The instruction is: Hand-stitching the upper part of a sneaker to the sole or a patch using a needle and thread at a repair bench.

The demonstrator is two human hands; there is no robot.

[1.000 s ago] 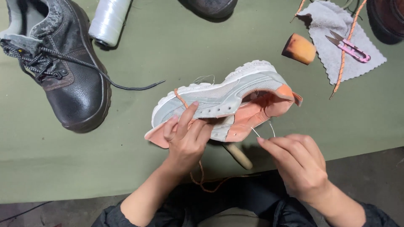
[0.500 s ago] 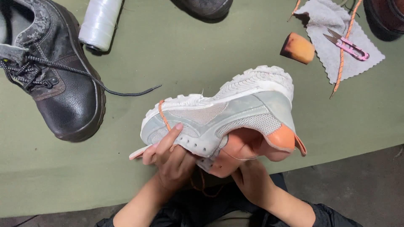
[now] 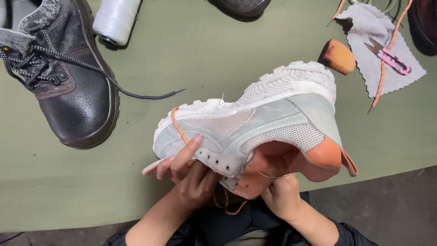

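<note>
Head view: left hand (image 3: 191,175) grips pale sneaker (image 3: 255,130) near toe, tilted above tabletop (image 3: 218,59); right hand (image 3: 282,196) clenched under orange collar. Likely mid-stitching; next needs steady pull.

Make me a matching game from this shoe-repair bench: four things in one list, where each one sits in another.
Things:
1. sneaker
2. black boot
3. snips
4. thread spool

Places:
A. on the grey cloth, far right
B. at the top edge, just right of the boot
C. held on its side by both hands, left hand and right hand
D. on the green table, far left, lace trailing right

Pairs: 1-C, 2-D, 3-A, 4-B
</note>
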